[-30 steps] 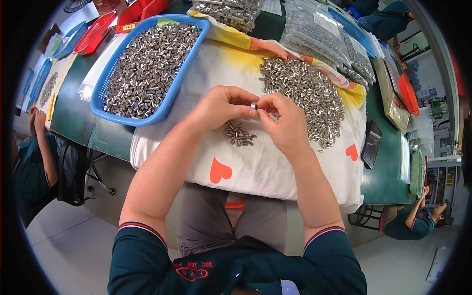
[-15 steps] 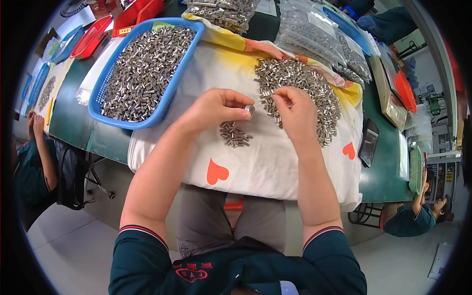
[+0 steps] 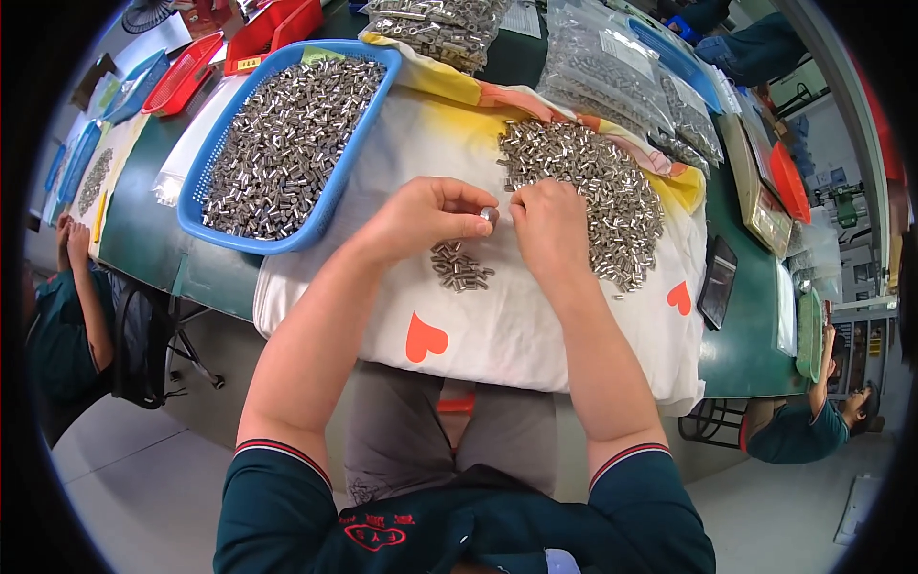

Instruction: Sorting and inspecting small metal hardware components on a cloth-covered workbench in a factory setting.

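Observation:
My left hand [image 3: 430,222] pinches a small round silver metal piece [image 3: 489,215] between thumb and fingertips, above the cloth [image 3: 497,335]. Close beside it, on the right, my right hand [image 3: 552,225] is closed with its fingertips facing that piece. Whatever those fingers hold is hidden. A large heap of small metal cylinders [image 3: 622,206] spreads on the cloth behind and to the right of my right hand. Below my left hand lies a smaller pile of the same cylinders [image 3: 461,270].
A blue plastic basket [image 3: 330,206] full of metal cylinders stands to the left. Clear bags of metal parts [image 3: 602,77] lie at the back. On the right are a dark phone [image 3: 717,280] and a scale [image 3: 765,196]. Other people sit at both sides.
My right hand has moved left from the edge of the large heap to the piece in my left hand. The left hand has stayed nearly in place.

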The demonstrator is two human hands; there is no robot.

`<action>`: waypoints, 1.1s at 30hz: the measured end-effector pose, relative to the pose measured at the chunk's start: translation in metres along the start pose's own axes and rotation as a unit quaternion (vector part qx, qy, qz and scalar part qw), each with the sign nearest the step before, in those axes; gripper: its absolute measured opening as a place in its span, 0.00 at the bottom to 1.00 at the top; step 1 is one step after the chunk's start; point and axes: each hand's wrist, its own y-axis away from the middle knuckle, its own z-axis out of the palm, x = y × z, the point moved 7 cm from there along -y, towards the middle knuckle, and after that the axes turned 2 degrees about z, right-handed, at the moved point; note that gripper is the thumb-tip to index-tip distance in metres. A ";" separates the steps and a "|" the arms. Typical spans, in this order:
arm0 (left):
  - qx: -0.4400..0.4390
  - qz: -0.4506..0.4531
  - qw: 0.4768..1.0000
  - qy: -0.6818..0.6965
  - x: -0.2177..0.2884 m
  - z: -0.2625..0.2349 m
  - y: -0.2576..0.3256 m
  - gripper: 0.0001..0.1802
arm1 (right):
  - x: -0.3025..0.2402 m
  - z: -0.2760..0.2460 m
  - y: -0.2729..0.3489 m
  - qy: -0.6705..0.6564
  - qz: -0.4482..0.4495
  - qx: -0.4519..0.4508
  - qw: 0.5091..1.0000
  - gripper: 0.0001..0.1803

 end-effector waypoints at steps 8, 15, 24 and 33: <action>0.014 0.005 0.999 0.047 0.006 -0.004 0.003 0.16 | 0.003 -0.014 0.006 -0.406 0.123 -0.059 0.903 0.05; 0.003 0.001 0.997 0.072 0.003 -0.002 0.002 0.16 | -0.004 -0.012 0.009 -0.447 0.098 -0.091 0.884 0.05; 0.037 0.011 0.999 -0.009 0.001 -0.005 0.002 0.15 | -0.015 -0.023 0.010 -0.304 0.005 -0.040 0.952 0.06; 0.005 -0.003 1.000 -0.008 0.001 -0.002 0.004 0.15 | 0.010 -0.024 0.003 -0.358 0.080 -0.064 0.928 0.06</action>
